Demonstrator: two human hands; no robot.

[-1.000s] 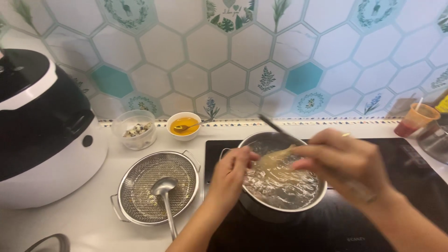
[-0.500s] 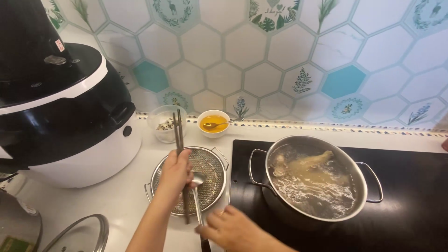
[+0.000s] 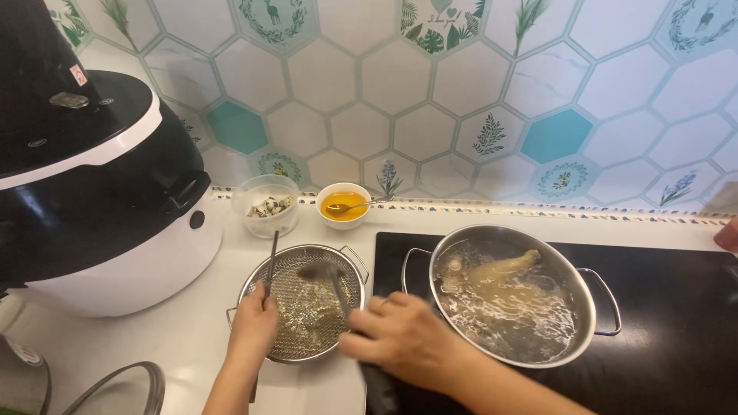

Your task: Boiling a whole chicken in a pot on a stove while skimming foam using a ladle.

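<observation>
The round steel mesh strainer basket (image 3: 304, 307) with small side handles sat on the white countertop (image 3: 184, 330), directly under both hands. The left hand (image 3: 254, 327) was closed around a pair of dark chopsticks (image 3: 270, 265), held upright over the near left rim so their tips stayed clear of the counter. The right hand (image 3: 403, 338), blurred, gripped the handle of a metal ladle (image 3: 327, 277) whose bowl lay inside the mesh, likely so drips fell there.

Just right of that hand, a wide steel two-handled pot (image 3: 511, 296) of bubbling broth with a pale piece of meat stood on the black glass cooktop (image 3: 676, 323). Beyond the hands were a clear cup (image 3: 265, 204) of speckled bits and a small white bowl (image 3: 344, 204) of orange liquid. Left stood a black-and-white cooker (image 3: 100, 200); hexagonal patterned tiles (image 3: 430, 100) covered the wall.
</observation>
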